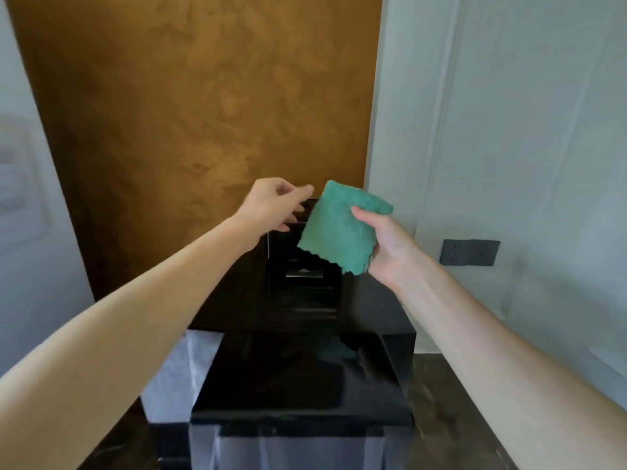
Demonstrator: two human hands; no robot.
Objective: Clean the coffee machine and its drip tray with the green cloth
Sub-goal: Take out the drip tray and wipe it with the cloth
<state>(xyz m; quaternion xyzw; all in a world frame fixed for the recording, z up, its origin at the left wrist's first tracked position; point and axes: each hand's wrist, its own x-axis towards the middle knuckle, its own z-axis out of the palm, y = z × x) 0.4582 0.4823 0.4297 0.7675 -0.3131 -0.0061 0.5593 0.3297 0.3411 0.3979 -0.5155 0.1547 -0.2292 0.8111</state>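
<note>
Pinching green cloth (pixel 336 232) in right hand (pixel 386 242), left hand (pixel 271 205) loose, empty, coffee machine (pixel 305 368) partly hidden

Most fingers of the right hand (pixel 383 242) are tucked behind the green cloth (pixel 336 228), which also covers a chunk of the coffee machine (pixel 298 374) up top. The left hand (pixel 271 205) is smeared enough that we can't tell if it touches anything. Machine's front runs off the bottom edge, and the wall socket (pixel 470 252) is just a blur to us.
</note>
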